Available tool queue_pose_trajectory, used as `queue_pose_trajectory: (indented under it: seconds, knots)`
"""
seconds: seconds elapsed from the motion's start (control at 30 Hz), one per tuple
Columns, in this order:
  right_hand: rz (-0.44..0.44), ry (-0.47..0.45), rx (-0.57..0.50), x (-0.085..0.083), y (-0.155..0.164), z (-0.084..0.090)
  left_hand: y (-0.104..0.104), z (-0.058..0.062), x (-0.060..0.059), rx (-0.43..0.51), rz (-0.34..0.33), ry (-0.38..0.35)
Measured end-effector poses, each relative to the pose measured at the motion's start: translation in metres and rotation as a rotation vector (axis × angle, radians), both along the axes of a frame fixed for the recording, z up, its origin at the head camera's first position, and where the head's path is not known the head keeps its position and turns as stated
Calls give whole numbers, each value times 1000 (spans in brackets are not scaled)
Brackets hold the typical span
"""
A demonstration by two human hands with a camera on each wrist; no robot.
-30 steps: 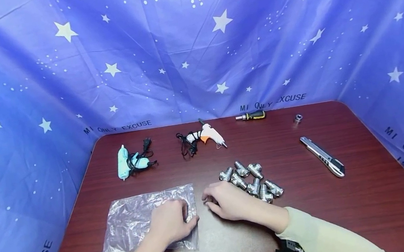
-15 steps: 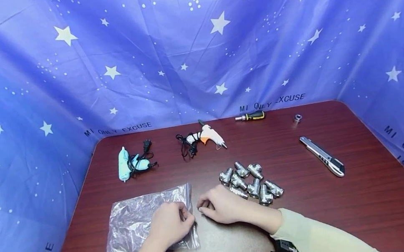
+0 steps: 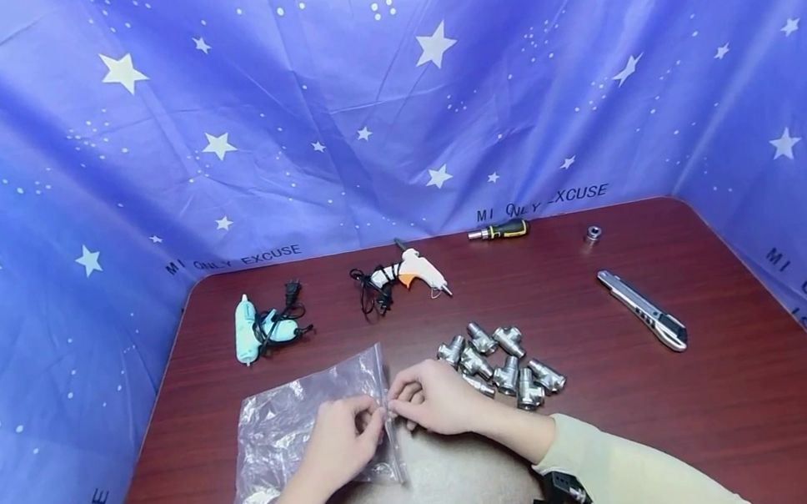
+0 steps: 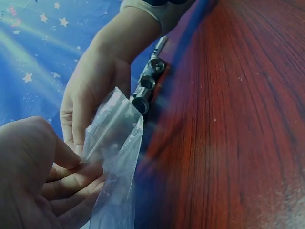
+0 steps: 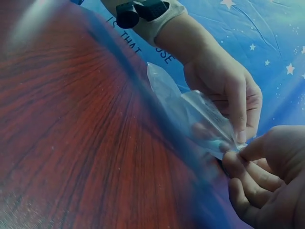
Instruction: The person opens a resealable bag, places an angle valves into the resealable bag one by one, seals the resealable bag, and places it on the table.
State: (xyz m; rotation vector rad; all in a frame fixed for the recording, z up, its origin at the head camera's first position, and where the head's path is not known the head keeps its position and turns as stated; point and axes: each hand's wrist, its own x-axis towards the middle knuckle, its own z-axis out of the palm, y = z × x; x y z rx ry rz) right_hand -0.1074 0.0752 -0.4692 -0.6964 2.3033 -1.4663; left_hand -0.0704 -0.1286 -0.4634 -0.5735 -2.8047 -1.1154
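Note:
A clear plastic zip bag [image 3: 274, 428] lies at the front left of the table, its right edge lifted. My left hand [image 3: 343, 440] pinches that edge between thumb and fingers, as the left wrist view also shows on the bag [image 4: 116, 157]. Facing it, my right hand [image 3: 440, 399] pinches the same edge with thumb and forefinger; in the right wrist view both sets of fingertips meet at the bag's [image 5: 205, 114] rim. Several shiny metal tee fittings [image 3: 507, 374] lie in a cluster just beyond my right hand, one partly hidden by it.
Along the back stand a light blue glue gun [image 3: 247, 330], a white glue gun [image 3: 424, 270] with its cord wrapped, and a black-yellow screwdriver [image 3: 507, 230]. To the right lie a small metal ring-shaped part [image 3: 594, 234] and a utility knife [image 3: 641, 309]. A starry curtain [image 3: 387, 119] encloses the table [image 3: 733, 413].
My right hand has moved left to the bag's edge and now pinches it. The left hand has taken hold of the edge too, and the bag has been raised and shifted slightly right.

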Motion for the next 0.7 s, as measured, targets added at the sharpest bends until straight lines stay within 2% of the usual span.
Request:
queue_pose_trajectory:
  seconds: [0.23,0.53,0.7]
  knots:
    - [-26,-45,-24,-1,2,1,2,-4,-2,36,4,53]
    - [-57,-61,-3,-6,6,4,-2,-10,-6,158,15,242]
    - [-51,-42,13,-8,8,4,-5,-8,-5,188,19,243]
